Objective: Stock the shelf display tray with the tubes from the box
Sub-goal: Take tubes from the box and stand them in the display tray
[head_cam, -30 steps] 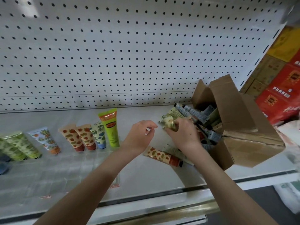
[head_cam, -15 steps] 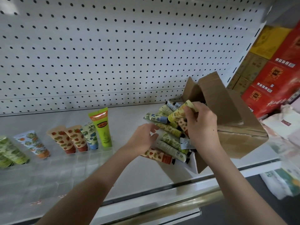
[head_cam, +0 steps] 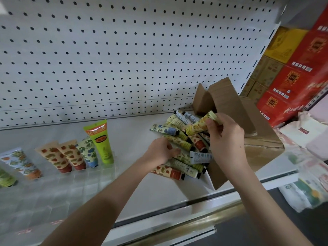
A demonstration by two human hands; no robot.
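A cardboard box [head_cam: 257, 144] lies on its side at the right of the shelf, and several patterned tubes [head_cam: 179, 166] spill from its mouth onto the shelf. My right hand [head_cam: 225, 137] pinches the crimped end of a yellow patterned tube [head_cam: 197, 126], held just above the pile. My left hand [head_cam: 158, 150] rests on the pile's left side with its fingers curled on the tubes; whether it grips one is unclear. The clear divided display tray [head_cam: 58, 189] sits at the left. Several tubes stand in its back row, the tallest a bright green tube [head_cam: 101, 141].
A white pegboard wall [head_cam: 106, 59] backs the shelf. Red and yellow cartons [head_cam: 292, 68] are stacked to the right of the shelf's upright. Plastic-wrapped packs [head_cam: 305, 190] lie at the lower right. The shelf's front lip [head_cam: 177, 215] runs below my forearms.
My right hand has lifted a yellow tube up and to the right, off the pile. More tubes have spilled from the box. My left hand has dropped onto the pile.
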